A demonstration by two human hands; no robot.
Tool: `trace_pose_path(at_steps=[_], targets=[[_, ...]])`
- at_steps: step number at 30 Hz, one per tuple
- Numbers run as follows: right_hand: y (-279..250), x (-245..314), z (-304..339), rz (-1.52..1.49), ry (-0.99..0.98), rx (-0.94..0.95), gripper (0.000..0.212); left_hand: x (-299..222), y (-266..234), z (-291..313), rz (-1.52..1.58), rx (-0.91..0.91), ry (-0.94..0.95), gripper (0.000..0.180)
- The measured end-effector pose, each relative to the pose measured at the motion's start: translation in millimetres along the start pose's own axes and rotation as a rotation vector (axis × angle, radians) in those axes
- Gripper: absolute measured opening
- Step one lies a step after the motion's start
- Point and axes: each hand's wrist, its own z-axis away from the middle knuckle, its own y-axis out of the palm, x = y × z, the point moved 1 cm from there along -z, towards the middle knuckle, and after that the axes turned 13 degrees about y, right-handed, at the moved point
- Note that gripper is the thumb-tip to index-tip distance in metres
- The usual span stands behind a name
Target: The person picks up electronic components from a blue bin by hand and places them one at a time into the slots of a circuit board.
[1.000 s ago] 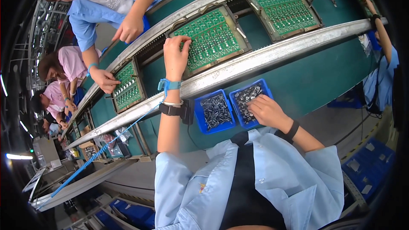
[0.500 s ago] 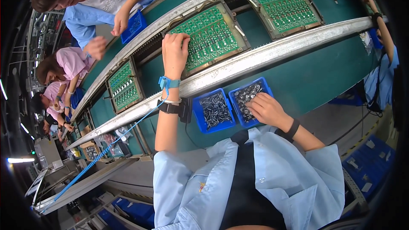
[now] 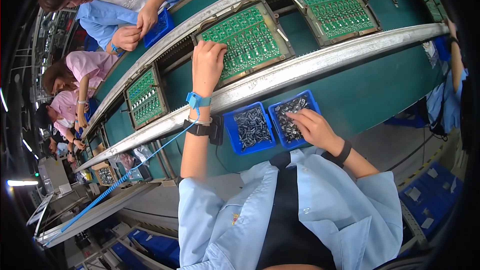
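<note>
Small, glinting parts [image 3: 248,124] fill two boxy blue bins [image 3: 257,148]; the right hand [image 3: 314,128] bends its fingers over one, grip unclear. Beyond a scuffed metal rail [image 3: 265,81], the left hand [image 3: 207,66] curls, hold hidden, at the left edge of a flat, green, component-studded board [image 3: 251,34]

The left forearm [image 3: 195,152] reaches almost straight toward the far side; the left hand [image 3: 208,65] shows its back, fingers curled over to the right. The right forearm [image 3: 361,164] slants far and left, and the right hand [image 3: 315,128] is back-upward, fingers bent and pointing left.
</note>
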Motion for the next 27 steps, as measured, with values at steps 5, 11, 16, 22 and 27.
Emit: trace_pose_path(at_steps=[5,11,16,22,27], targets=[[-20.6,28.5,-26.3,-0.214,-0.02,-0.095,0.022,-5.5,-11.9,5.9,-0.02,-0.015,-0.02,0.008],[-49.4,53.8,-104.1,-0.172,-0.147,-0.29,0.012,-98.0,-43.9,16.2,0.219,-0.074,-0.079,0.008],[-37.7,60.6,-196.1,-0.033,-0.255,-0.121,0.013,-180.0,5.4,63.3,0.515,0.276,-0.141,0.012],[-3.4,53.2,-249.9,0.251,-0.209,0.067,0.011,-205.9,51.1,94.1,0.189,0.236,-0.021,0.019],[7.2,51.8,-260.4,0.352,-0.218,0.035,0.01,-204.4,55.6,96.5,0.281,0.299,-0.04,0.02]])
